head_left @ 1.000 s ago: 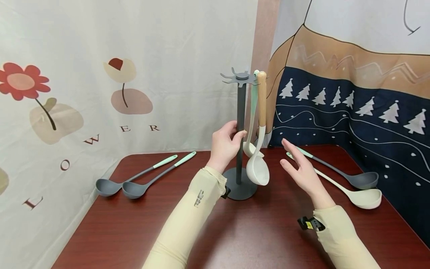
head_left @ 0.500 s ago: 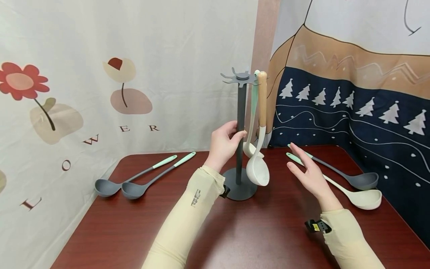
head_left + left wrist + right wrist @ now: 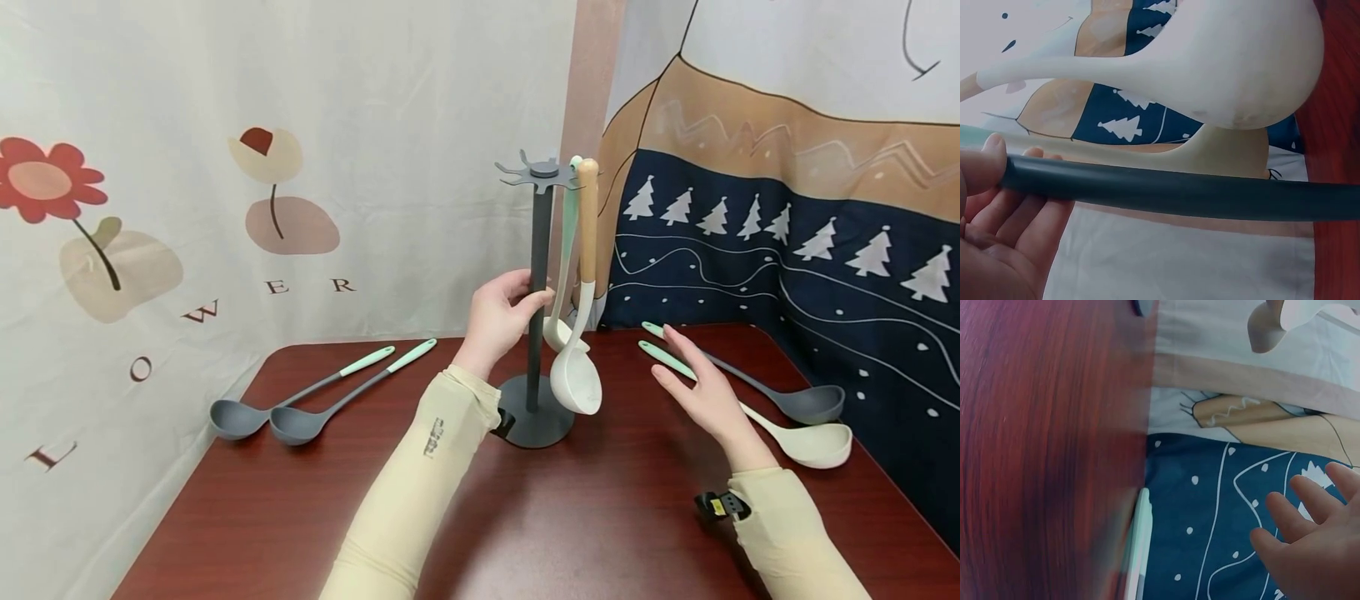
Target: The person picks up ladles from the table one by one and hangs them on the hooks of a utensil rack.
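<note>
Your left hand is clamped on the pole of a dark grey stand, thumb on one side, fingers on the other; the left wrist view shows the same grip. The stand is upright near the middle of the reddish-brown wood-grain counter, round flat base down, a ring of curved hooks at the top.

On the stand's right side, two ladles hang bowl down. Nearer you: a white ladle with a light wooden handle. Just behind it: a cream ladle with a mint-green handle, its bowl partly hidden by the white one.

Your right hand holds nothing, fingers extended, thumb apart from them. From the head it overlaps the handles of two ladles lying at the counter's right; the right wrist view puts it apart from the mint-green handle ends. Those two: a dark grey ladle with a mint-green handle at the back, and a pale cream ladle with a mint-green handle nearer you, bowls toward the right edge.

Counter's left: two grey ladles with mint-green handles, side by side, bowls toward you, handles slanting away to the right.
</note>
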`<control>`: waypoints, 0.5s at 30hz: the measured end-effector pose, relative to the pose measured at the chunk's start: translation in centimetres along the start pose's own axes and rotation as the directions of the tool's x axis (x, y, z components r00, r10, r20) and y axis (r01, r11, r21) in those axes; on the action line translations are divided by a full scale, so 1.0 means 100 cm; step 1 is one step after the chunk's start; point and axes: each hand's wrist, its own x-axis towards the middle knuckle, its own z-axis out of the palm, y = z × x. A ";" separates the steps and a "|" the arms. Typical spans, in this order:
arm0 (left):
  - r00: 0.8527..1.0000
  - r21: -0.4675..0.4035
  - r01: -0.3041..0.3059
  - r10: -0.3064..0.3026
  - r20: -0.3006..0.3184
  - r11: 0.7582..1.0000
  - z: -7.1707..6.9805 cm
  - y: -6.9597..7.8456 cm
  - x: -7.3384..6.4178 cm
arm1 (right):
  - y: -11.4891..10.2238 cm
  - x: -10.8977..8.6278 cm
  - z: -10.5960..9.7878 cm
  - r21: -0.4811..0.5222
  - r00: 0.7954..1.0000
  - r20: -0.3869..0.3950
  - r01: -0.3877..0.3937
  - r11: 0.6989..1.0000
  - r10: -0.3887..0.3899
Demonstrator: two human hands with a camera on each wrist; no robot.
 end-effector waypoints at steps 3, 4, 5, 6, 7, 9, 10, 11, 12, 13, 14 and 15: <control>1.000 -0.012 0.006 -0.006 0.019 1.000 -0.001 0.000 0.002 | 0.003 0.000 -0.002 -0.009 1.000 0.005 -0.010 1.000 0.010; 1.000 -0.013 0.003 -0.003 0.021 1.000 -0.001 0.000 0.002 | 0.003 0.000 -0.003 -0.011 1.000 0.007 -0.014 1.000 0.014; 1.000 -0.016 0.000 0.000 0.022 1.000 -0.001 0.000 0.002 | 0.004 0.000 -0.004 -0.012 1.000 0.010 -0.018 1.000 0.018; 1.000 -0.016 -0.003 0.004 0.019 1.000 -0.001 0.000 0.002 | 0.005 0.000 -0.004 -0.013 1.000 0.014 -0.021 1.000 0.022; 1.000 -0.016 -0.007 0.008 0.016 1.000 -0.001 0.000 0.002 | 0.005 0.000 -0.005 -0.015 1.000 0.016 -0.025 1.000 0.026; 1.000 -0.022 -0.018 0.018 0.008 1.000 0.000 -0.001 0.002 | 0.006 0.000 -0.006 -0.017 0.999 0.023 -0.034 0.999 0.035; 1.000 -0.025 -0.025 0.025 0.003 0.999 0.000 -0.001 0.002 | 0.007 0.000 -0.007 -0.020 0.999 0.026 -0.037 0.999 0.038; 1.000 -0.028 -0.031 0.031 -0.002 0.999 0.001 -0.001 0.002 | 0.008 0.000 -0.007 -0.024 0.999 0.028 -0.040 0.999 0.041; 0.999 -0.032 -0.038 0.038 -0.008 0.999 0.001 -0.002 0.002 | 0.009 0.000 -0.008 -0.028 0.999 0.028 -0.043 0.999 0.043; 0.999 -0.034 -0.046 0.045 -0.014 0.998 0.002 -0.002 0.002 | 0.010 0.000 -0.008 -0.032 0.999 0.028 -0.045 0.998 0.046; 0.998 -0.040 -0.053 0.052 -0.019 0.998 0.002 -0.003 0.002 | 0.011 0.000 -0.009 -0.036 0.998 0.029 -0.047 0.998 0.048; 0.998 -0.046 -0.059 0.058 -0.024 0.997 0.003 -0.003 0.001 | 0.012 0.000 -0.010 -0.040 0.998 0.029 -0.047 0.998 0.048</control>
